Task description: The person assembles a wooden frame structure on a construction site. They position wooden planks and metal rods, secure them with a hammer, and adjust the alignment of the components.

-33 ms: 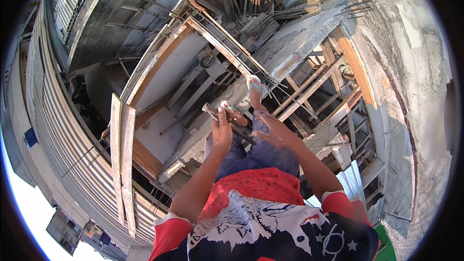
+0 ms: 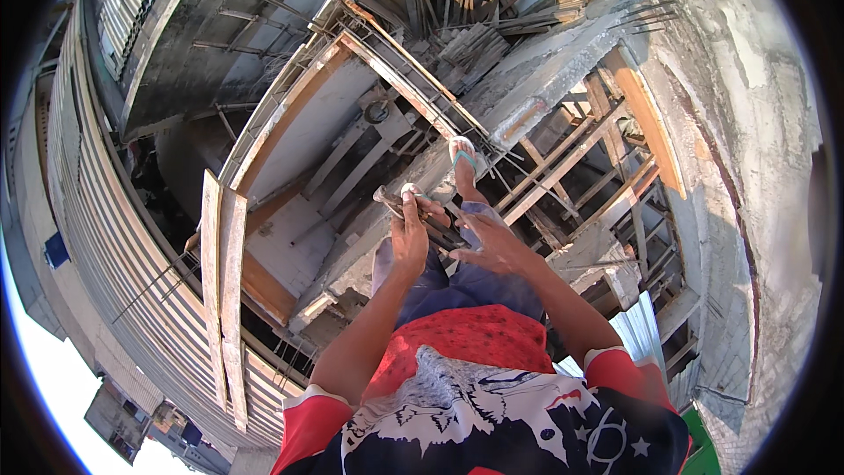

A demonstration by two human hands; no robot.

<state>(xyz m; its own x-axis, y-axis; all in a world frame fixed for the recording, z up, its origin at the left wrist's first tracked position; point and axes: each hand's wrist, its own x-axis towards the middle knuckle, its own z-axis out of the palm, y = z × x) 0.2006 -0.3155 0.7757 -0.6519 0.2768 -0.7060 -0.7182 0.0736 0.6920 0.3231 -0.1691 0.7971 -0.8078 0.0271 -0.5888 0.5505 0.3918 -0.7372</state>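
Observation:
My left hand (image 2: 410, 244) is wrapped round a hammer (image 2: 387, 200), its head jutting out beyond the fingers toward the upper left. The handle slants down to the right across my lap, partly hidden by the hand. My right hand (image 2: 497, 244) is just right of the handle's lower end, thumb and fingers apart. Whether its fingertips touch the handle I cannot tell. Past the hands, my feet in flip-flops (image 2: 462, 155) rest on a narrow concrete beam.
Deep gaps framed by wooden formwork (image 2: 290, 123) and rebar open left of the beam. Timber struts (image 2: 563, 163) cross the opening on the right. Loose planks (image 2: 475, 53) pile up ahead. Two boards (image 2: 222, 290) lean over corrugated roofing (image 2: 132, 237). A rough wall (image 2: 756, 167) stands right.
My left hand and the hammer have shifted slightly to the right. My right hand has come a little left and turned, so the two hands are closer together.

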